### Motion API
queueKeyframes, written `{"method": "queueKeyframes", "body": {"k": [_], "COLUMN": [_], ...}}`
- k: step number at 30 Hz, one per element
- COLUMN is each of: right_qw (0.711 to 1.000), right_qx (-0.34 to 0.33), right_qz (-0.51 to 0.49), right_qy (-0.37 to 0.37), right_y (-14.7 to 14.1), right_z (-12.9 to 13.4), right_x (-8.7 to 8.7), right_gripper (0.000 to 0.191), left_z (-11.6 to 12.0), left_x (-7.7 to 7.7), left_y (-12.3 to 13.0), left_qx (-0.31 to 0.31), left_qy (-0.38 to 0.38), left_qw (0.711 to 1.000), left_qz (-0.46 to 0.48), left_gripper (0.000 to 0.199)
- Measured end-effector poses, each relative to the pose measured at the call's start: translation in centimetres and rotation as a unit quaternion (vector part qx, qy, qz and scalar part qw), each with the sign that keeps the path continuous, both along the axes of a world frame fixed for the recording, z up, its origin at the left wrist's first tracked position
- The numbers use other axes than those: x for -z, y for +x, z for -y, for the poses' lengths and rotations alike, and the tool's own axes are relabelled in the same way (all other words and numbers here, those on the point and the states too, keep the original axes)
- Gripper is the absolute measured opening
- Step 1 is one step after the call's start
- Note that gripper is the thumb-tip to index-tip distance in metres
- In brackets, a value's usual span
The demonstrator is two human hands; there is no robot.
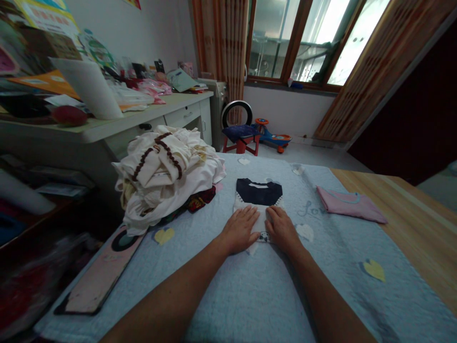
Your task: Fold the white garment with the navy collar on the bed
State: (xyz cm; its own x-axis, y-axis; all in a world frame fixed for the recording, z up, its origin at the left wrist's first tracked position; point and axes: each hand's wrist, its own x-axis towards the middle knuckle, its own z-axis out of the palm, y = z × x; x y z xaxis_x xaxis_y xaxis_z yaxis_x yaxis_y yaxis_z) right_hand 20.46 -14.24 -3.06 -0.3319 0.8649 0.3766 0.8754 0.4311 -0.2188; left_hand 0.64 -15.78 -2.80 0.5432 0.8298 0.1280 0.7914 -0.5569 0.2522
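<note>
**Left grip (240, 230) and right grip (282, 230) laid flat on folded navy-and-white garment (258, 192)**

Both grips are placed palm-down, side by side, with the fingers spread and a narrow gap left between them. Neither is clenched and nothing is grasped; the garment is merely covered by the flat of the hands. It is lying directly beneath and just ahead of both grips, with its navy end farthest from the person and its white end under the palms, poking out slightly past them. Its long axis appears to run away from the person, though this cannot be told with certainty. Neither hand is clearly nearer, as the garment is straddled about equally by both.

The garment rests on a quilted blue cover (250, 305) decorated with hearts. To its left, a heaped pile of white clothes with brown trim (160, 176) is set on the cover, with a dark red cloth (200, 200) showing at its edge. To its right, a folded pink garment (352, 205) is laid near the cover's edge, beside a wooden bench (410, 224).
</note>
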Motion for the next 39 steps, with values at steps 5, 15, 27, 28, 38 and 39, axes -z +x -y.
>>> {"method": "queueKeyframes", "body": {"k": [5, 15, 27, 28, 38, 39], "right_qw": [0.999, 0.991, 0.996, 0.995, 0.991, 0.991], "right_qx": [0.003, 0.01, -0.004, -0.004, -0.026, -0.029], "right_qz": [0.047, 0.097, 0.069, 0.076, 0.097, 0.099], "right_qy": [-0.021, -0.087, -0.063, -0.069, -0.09, -0.09], "right_y": [-0.2, -0.6, -0.6, -0.6, -0.1, 0.0], "right_z": [0.6, 0.9, 1.8, 1.9, 1.8, 1.8], "right_x": [-0.2, -0.5, -0.7, -0.6, -0.1, -0.1], "right_gripper": [0.049, 0.07, 0.067, 0.069, 0.087, 0.087], "left_z": [0.1, -0.1, -0.1, -0.1, -0.2, -0.2], "left_x": [-0.3, -0.2, -0.2, -0.3, -0.9, -1.1], "left_y": [-0.1, -0.1, -0.4, -0.4, -0.9, -1.0], "left_qx": [-0.003, 0.005, -0.001, 0.0, 0.019, 0.022], "left_qy": [-0.013, -0.019, -0.036, -0.038, -0.066, -0.07], "left_qw": [1.0, 1.0, 0.999, 0.999, 0.998, 0.997], "left_qz": [-0.002, 0.001, 0.011, 0.012, 0.015, 0.013], "left_gripper": [0.069, 0.081, 0.106, 0.106, 0.113, 0.114]}}
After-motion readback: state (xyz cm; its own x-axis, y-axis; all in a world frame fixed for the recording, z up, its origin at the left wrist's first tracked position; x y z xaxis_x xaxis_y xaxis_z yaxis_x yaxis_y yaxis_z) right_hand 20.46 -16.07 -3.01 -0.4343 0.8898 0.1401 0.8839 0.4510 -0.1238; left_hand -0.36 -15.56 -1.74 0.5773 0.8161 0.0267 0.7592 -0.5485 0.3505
